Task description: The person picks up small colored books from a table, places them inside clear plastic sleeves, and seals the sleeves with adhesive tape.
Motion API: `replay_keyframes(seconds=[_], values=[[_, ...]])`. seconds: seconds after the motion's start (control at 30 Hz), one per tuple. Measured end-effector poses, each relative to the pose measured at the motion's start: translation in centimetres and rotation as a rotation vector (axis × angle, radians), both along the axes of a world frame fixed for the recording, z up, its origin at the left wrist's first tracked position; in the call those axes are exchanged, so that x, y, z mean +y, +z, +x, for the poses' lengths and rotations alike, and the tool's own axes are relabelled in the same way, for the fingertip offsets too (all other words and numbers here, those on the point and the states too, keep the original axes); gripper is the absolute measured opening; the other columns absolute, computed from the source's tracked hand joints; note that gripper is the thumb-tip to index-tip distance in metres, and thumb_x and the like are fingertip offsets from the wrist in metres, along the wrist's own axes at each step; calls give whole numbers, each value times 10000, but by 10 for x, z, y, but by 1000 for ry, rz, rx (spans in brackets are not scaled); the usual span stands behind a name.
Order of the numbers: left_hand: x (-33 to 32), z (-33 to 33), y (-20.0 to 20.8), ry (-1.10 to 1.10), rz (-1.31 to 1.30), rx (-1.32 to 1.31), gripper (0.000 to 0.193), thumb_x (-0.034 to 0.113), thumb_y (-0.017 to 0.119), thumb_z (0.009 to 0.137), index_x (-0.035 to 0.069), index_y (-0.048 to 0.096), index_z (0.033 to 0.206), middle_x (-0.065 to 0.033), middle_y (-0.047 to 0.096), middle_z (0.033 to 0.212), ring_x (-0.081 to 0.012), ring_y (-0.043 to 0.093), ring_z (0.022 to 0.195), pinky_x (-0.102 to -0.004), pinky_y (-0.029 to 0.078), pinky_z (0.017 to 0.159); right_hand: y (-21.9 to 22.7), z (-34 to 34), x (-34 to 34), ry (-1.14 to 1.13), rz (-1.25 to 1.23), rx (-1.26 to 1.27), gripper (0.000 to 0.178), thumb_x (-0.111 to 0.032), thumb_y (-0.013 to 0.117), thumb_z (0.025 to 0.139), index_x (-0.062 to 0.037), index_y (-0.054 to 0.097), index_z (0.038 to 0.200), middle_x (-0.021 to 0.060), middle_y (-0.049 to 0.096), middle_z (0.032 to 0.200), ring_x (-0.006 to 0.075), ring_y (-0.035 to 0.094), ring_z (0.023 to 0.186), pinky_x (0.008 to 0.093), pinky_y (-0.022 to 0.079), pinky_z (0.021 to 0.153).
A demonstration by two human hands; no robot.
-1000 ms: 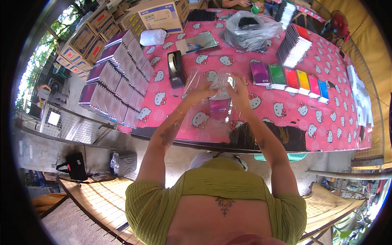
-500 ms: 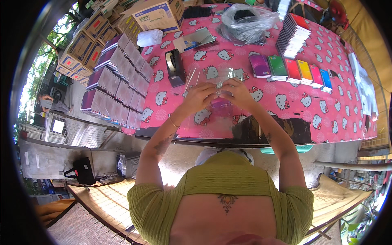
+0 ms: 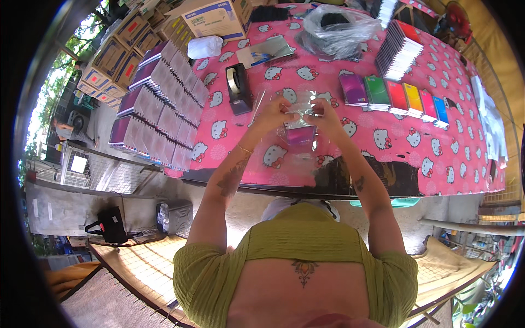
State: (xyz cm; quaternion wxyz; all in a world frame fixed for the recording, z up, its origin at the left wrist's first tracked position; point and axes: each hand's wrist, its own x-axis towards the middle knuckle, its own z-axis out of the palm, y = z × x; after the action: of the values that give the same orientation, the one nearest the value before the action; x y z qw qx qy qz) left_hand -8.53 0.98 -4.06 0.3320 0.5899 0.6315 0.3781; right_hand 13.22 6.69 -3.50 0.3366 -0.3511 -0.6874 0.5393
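Observation:
A clear plastic bag point(image 3: 299, 104) is stretched between my two hands over the near part of the table. My left hand point(image 3: 275, 116) pinches its left side, and my right hand point(image 3: 324, 117) pinches the right side. Below my fingers a purple notebook point(image 3: 301, 135) shows through the shiny film; whether it lies fully inside the bag I cannot tell. A black tape dispenser point(image 3: 238, 90) stands left of the bag. To the right, small notebooks lie in a row of coloured piles, the purple pile point(image 3: 353, 90) nearest my right hand.
Tall stacks of spiral notebooks point(image 3: 158, 117) line the left edge of the pink patterned tablecloth point(image 3: 262, 174). Toward the back are a cardboard box point(image 3: 214, 22), a crumpled plastic bag point(image 3: 336, 35) and a leaning stack of spiral notebooks point(image 3: 398, 54). Blue-handled scissors point(image 3: 262, 57) lie near the dispenser.
My hands have drawn apart slightly, and my fingers have shifted on the film. More of the purple notebook shows between them. The whole view has shifted a little.

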Motion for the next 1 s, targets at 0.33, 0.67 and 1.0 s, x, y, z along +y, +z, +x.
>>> replay_keyframes(seconds=[0.33, 0.67, 1.0], values=[[-12, -143, -39, 781, 66, -525, 166, 150, 708, 833, 29, 719, 945, -20, 677, 774, -127, 601, 669, -293, 475, 574, -21, -10, -7, -194, 153, 4, 427, -146, 758, 798, -22, 550, 1150, 135, 574, 1125, 255, 614, 993, 360, 525, 836], [-46, -143, -78, 866, 211, 361, 211, 211, 590, 906, 15, 664, 935, -153, 714, 849, -331, 705, 789, -439, 541, 649, -10, -14, -18, -152, 161, 38, 419, -128, 757, 795, -3, 552, 1139, 142, 567, 1109, 245, 609, 995, 356, 529, 823], [32, 13, 108, -581, 117, 721, 279, 314, 752, 793, 62, 670, 883, -122, 636, 733, -264, 638, 688, -356, 490, 664, -15, -6, -13, -228, 141, 23, 431, -162, 761, 813, -3, 544, 1150, 125, 583, 1109, 228, 623, 980, 343, 531, 813]])
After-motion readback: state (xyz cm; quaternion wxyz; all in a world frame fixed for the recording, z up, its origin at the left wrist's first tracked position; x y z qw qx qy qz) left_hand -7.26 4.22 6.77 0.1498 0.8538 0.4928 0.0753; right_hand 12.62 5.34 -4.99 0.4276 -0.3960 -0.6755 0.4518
